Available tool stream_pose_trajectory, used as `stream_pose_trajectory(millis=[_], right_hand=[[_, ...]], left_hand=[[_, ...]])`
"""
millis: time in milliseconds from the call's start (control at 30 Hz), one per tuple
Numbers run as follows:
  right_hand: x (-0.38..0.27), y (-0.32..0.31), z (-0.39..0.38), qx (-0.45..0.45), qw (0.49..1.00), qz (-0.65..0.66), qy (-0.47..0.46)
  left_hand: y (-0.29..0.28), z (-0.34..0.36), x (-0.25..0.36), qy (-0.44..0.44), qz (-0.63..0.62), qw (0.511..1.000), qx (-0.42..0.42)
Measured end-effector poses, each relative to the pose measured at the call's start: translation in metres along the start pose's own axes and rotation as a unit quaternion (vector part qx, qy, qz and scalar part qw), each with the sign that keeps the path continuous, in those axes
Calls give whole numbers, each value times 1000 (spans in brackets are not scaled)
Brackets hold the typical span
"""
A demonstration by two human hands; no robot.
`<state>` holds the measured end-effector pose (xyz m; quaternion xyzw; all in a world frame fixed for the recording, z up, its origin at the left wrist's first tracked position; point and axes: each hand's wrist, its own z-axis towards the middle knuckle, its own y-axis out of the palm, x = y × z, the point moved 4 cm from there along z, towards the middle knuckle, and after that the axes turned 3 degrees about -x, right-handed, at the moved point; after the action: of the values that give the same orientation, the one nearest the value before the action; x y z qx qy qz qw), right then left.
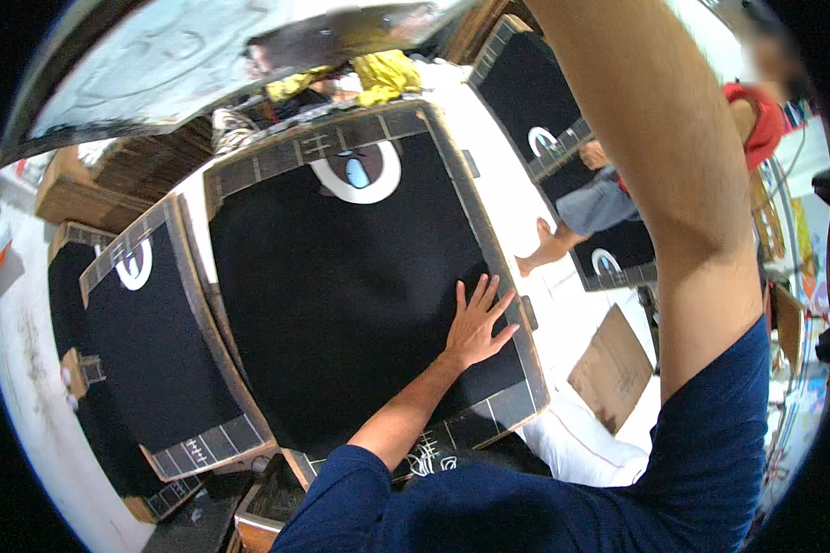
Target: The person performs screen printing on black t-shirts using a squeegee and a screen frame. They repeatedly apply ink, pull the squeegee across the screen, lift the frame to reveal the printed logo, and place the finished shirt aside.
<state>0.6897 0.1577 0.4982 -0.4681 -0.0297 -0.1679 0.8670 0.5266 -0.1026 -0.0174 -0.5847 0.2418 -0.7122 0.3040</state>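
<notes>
My left hand [478, 323] lies flat with spread fingers on a large black cloth panel [341, 295], near its right edge. The cloth covers a board whose dark border [470, 198] carries pale ruled marks. At the panel's far end is a printed eye-like motif [378, 187], a white arc around a light-blue shape. My right arm [655, 129] is raised across the right side and leaves the picture at the top, so its hand is out of sight. A tilted whitish panel [166, 60] with faint drawn lines and a dark smear hangs over the far left.
More black panels with similar motifs lie on the left [166, 341] and far right [521, 88]. A co-worker's bare foot [544, 249] and grey shorts [599, 205] are at the right, near a cardboard piece [611, 369]. Yellow cloth [387, 76] and stacked brown boards [148, 166] stand behind.
</notes>
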Motion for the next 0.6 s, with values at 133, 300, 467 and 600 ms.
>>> stream_pose_trajectory(millis=[133,300,467,600], right_hand=[[-17,-5,-44,-54,991,92,82],[-78,28,-174,83,980,122,135],[-159,99,-338,-24,928,320,190],[-157,198,-393,-169,870,388,253]], left_hand=[[-120,-17,-12,-118,-82,971,190],[-311,-105,9,-70,-437,726,527],[-263,-192,-4,-307,-622,492,526],[-194,-226,-67,-461,-574,515,439]])
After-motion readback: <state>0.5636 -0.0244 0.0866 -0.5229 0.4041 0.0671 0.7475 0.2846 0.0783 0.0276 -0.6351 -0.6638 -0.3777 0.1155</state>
